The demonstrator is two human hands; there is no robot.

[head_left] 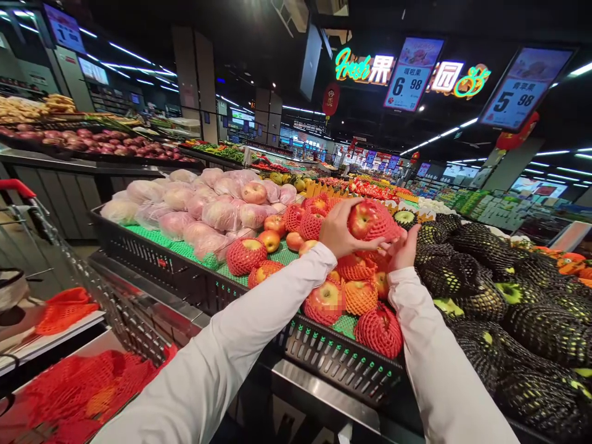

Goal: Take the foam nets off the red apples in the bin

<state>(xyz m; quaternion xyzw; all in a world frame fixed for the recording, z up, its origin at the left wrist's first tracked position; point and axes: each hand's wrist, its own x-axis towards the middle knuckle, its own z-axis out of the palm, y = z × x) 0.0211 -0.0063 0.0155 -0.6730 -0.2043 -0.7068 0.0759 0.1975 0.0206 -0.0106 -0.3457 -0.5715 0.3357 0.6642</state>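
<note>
My left hand (pixel 340 229) is curled round a red apple (pixel 364 220) held above the fruit crate. A red foam net (pixel 386 223) covers the apple's right side, leaving its near face bare. At the net's tail, my right hand (pixel 404 250) is closed on it, its fingertips partly hidden. Below both hands lie several apples in red and orange foam nets, among them a netted red apple (pixel 380 331) at the front corner and another netted apple (pixel 325 301). A black slatted crate (pixel 337 354) lined with green mesh holds them.
Plastic-wrapped pink fruit (pixel 222 213) fills the crate's left part. Green apples in black nets (pixel 485 308) are heaped to the right. A shopping cart (pixel 115 296) stands at left beside loose red foam nets (pixel 87 385). Price signs (pixel 413 74) hang overhead.
</note>
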